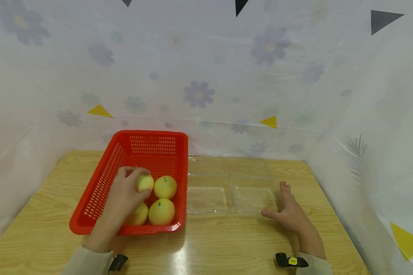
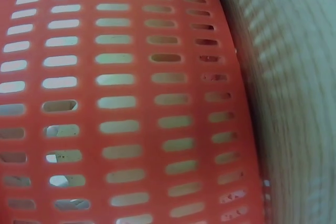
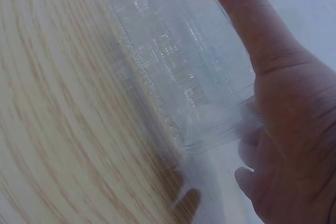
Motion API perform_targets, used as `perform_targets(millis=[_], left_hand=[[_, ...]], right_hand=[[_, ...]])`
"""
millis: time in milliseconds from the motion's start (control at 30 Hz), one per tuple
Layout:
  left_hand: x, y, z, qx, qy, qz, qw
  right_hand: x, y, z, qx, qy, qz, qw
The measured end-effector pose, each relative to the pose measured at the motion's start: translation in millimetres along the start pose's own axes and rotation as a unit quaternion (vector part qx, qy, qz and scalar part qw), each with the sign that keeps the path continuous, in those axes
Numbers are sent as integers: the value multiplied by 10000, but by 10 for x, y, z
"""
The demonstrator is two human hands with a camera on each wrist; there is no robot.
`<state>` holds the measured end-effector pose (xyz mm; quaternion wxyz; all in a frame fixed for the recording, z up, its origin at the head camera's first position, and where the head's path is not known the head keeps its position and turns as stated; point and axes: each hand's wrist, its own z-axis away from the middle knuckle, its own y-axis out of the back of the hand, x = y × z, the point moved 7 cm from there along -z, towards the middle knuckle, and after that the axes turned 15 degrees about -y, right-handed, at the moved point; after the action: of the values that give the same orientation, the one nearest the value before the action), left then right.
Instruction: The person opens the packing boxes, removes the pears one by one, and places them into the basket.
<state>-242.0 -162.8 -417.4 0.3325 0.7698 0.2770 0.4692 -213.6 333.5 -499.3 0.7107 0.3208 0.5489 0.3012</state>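
My left hand [image 1: 122,193] reaches into a red plastic basket [image 1: 179,179] and grips a round yellow fruit [image 1: 145,183], thumb on the near side and fingers over the top. It looks like a grapefruit. Several more such fruits [image 1: 162,212] lie around it, one partly behind the hand. Only the basket's slotted wall [image 2: 121,114] fills the left wrist view, so that hand is hidden there. My right hand [image 1: 290,215] is held with thumb and fingers spread at the right edge of clear plastic boxes [image 1: 231,198]. In the right wrist view its thumb [image 3: 262,35] is beside the clear plastic.
Beneath everything is a wood-grain table [image 1: 220,236]. The clear boxes stand side by side, right of the basket, with clear panels behind them. A pale flowered sheet [image 1: 227,68] encloses the back and sides of the table.
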Motion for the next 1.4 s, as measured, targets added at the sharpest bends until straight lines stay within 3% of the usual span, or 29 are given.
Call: perform_targets(millis=[567,867,1400], left_hand=[[-44,-89,-26,-437,44,-329,9985],[-39,-92,-32,-499,-36,-335,9982],[-64,-136,-27,-691,126,-374,9968]], right_hand=[[-13,-5,14,-68,-58,-35,10000],[-18,-7,11,-60,-57,24,10000],[-18,-2,17,-89,-83,-2,9999]])
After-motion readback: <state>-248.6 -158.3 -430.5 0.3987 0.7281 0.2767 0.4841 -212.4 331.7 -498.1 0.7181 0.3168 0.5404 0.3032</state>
